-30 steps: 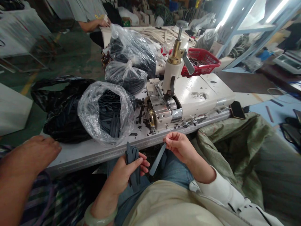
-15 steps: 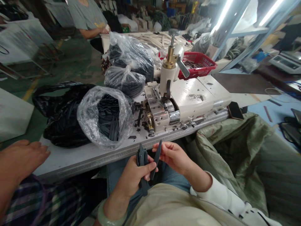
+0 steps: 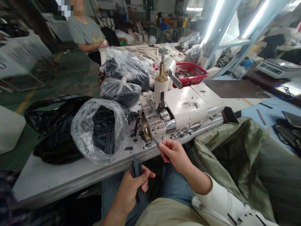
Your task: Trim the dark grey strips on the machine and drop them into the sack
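My left hand (image 3: 131,185) is closed around a bundle of dark grey strips (image 3: 136,167) with pointed ends, held over my lap below the table edge. Pinched between the fingertips of my right hand (image 3: 174,154) is a single dark grey strip (image 3: 155,141). Its far end points at the front of a cream skiving machine (image 3: 190,103), close to the brass and metal parts; whether it touches them I cannot tell. Left of the machine, an open clear plastic bag (image 3: 78,125) holds many similar strips.
A black plastic bag (image 3: 47,147) lies at the table's left. Tied clear bags (image 3: 121,91) and a red basket (image 3: 196,70) stand behind. A phone (image 3: 229,115) rests at the machine's right end, above green sacking (image 3: 235,141). A person (image 3: 87,34) is at the back left.
My right hand has carried one strip away from the bundle, up to the machine's front. My left hand still grips the bundle. Another person's hand at the left has left the view.
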A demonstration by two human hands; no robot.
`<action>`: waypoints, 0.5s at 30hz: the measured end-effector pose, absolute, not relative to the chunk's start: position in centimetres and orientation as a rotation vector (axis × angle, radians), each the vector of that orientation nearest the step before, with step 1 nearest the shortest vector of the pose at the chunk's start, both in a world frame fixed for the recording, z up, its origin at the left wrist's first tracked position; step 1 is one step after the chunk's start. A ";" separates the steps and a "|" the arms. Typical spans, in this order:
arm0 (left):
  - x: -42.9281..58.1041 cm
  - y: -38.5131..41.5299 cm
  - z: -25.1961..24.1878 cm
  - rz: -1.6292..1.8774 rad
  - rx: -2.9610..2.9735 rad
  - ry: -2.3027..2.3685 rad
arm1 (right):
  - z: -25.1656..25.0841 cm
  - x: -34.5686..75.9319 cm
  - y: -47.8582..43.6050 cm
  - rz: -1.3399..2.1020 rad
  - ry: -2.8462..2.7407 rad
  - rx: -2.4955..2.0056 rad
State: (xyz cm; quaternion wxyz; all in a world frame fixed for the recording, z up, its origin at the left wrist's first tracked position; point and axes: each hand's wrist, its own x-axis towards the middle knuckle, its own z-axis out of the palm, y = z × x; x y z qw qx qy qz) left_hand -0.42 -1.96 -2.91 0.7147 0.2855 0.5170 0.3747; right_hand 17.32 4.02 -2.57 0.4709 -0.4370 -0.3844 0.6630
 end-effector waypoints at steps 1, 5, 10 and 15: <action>-0.5 -1.9 -2.9 0.831 0.631 1.151 | -2.6 17.5 4.9 1.532 -0.924 -1.111; -0.7 -1.4 -2.9 0.830 0.603 1.151 | -2.6 18.1 8.3 1.307 -0.818 -1.198; -0.8 -1.0 -2.9 0.828 0.576 1.159 | -2.4 18.0 10.4 1.313 -0.700 -1.191; -0.9 -1.0 -2.9 0.831 0.558 1.161 | -2.0 17.6 10.9 1.370 -0.607 -1.190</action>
